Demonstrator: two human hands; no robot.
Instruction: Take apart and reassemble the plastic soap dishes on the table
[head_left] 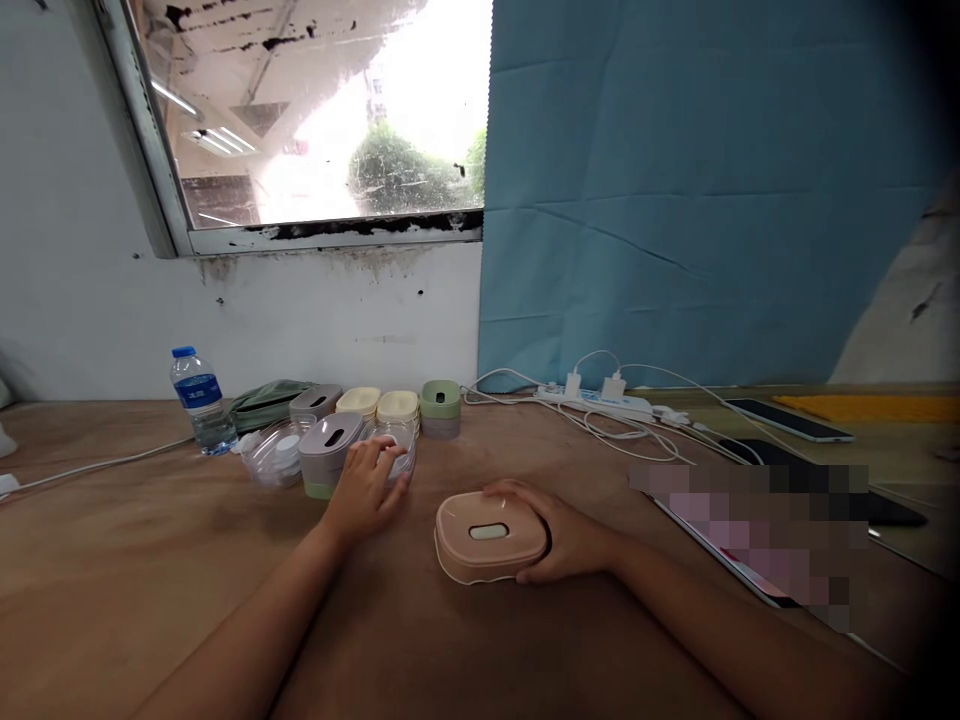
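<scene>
A pink oval box with a lid [459, 545] stands on the table in front of me, a pale inset in its top. My right hand [551, 530] grips its right end, thumb on the near side and fingers on the far side. Farther left, my left hand [371, 490] reaches forward, fingers apart, over the near side of a clear plastic container [405, 447]. Whether the fingertips touch that container I cannot tell. Just left of this hand is a grey lidded container with a green base [321, 465].
Behind stand cream containers [397, 405], a green and grey one [441, 410] and a clear one [274, 455]. A water bottle [202, 405] is at left. A power strip [630, 405] with cables lies at the back; a tablet with a blurred screen [750, 540] is at right.
</scene>
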